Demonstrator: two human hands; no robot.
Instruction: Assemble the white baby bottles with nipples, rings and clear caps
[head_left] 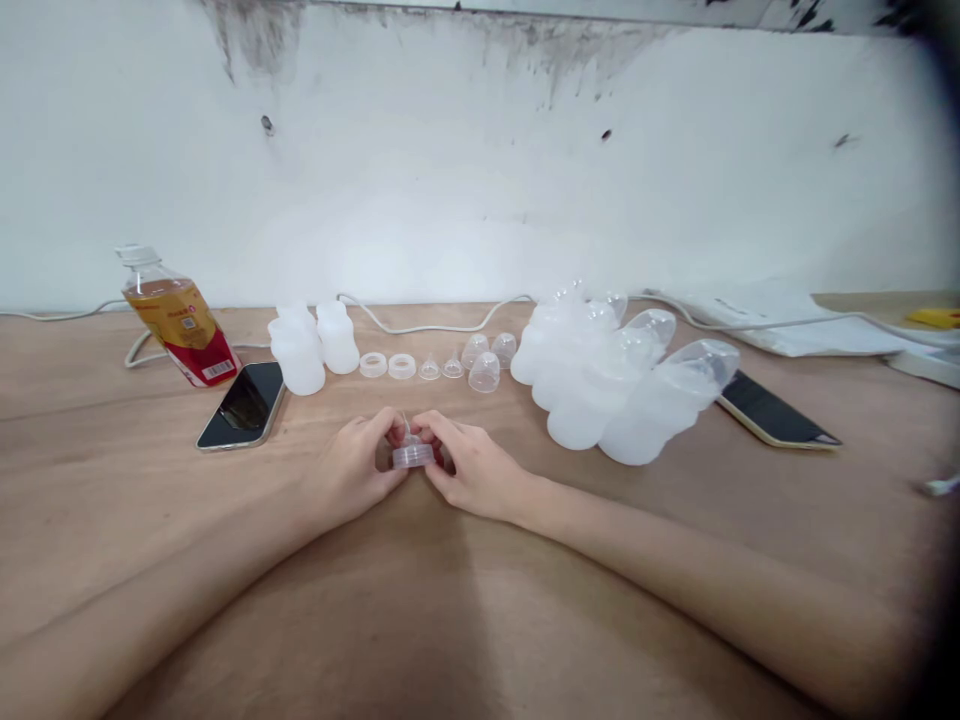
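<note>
Between my two hands is a clear screw ring [413, 457] with a baby bottle nipple [410, 437] sticking up through it. My left hand [360, 460] pinches it from the left, and the fingers of my right hand [472, 460] close on its other side. Beyond my hands stand two loose rings [401, 366], two clear nipples [452, 365] and several clear dome caps [484, 373] in a row. White bottle bodies [300, 350] without caps stand left of the row. Several capped baby bottles [637, 410] are grouped on the right.
A drink bottle [184, 320] and a phone [244, 405] are on the left of the wooden table [315, 620]. Another phone [776, 410] lies at the right, near white plastic bags [787, 320]. A white cable [420, 328] runs along the wall.
</note>
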